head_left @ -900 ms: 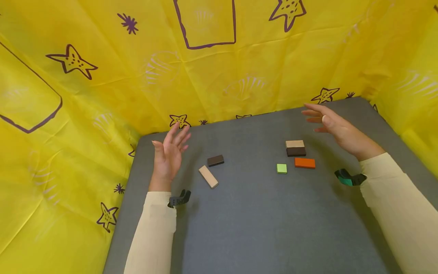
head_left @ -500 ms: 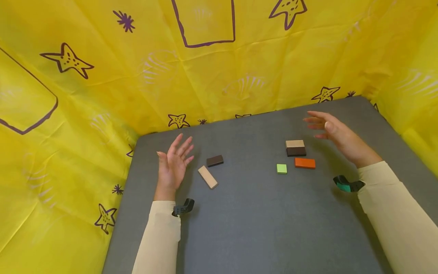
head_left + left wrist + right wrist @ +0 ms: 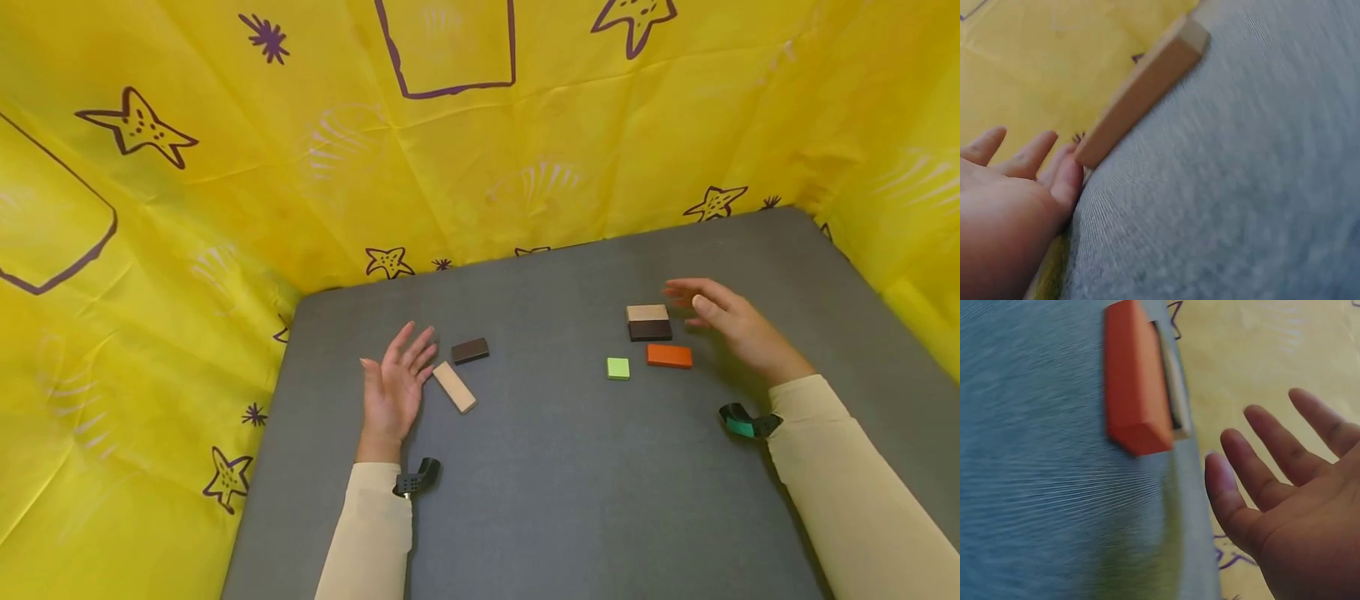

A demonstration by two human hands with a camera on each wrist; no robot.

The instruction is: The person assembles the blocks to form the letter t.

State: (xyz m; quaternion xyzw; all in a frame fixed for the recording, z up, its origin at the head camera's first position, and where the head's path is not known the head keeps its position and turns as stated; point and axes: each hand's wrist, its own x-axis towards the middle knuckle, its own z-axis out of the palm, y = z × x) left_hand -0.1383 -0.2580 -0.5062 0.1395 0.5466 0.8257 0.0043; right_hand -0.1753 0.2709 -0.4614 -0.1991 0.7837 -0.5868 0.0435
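Observation:
My left hand (image 3: 393,396) is palm up with fingers spread, just left of a pale wooden block (image 3: 454,387). In the left wrist view the little finger overlaps the near end of that wooden block (image 3: 1141,94); I cannot tell if they touch. Behind it lies a dark brown block (image 3: 470,351). My right hand (image 3: 742,329), fingers extended and holding nothing, is right of a second pale block (image 3: 647,312) and a second dark block (image 3: 649,331), which lie side by side. An orange block (image 3: 669,357) lies in front of them, beside a small lime-green square block (image 3: 618,368).
All the blocks lie on a grey table (image 3: 540,467). Yellow cloth (image 3: 480,183) with starfish and shell prints hangs behind and along both sides. A dark camera mount sits on each wrist, the left mount (image 3: 417,479) and the right mount (image 3: 750,422).
My left hand has moved right and nearer the front, closer to the pale block. My right hand has come lower and toward the block pair. The blocks stay in place.

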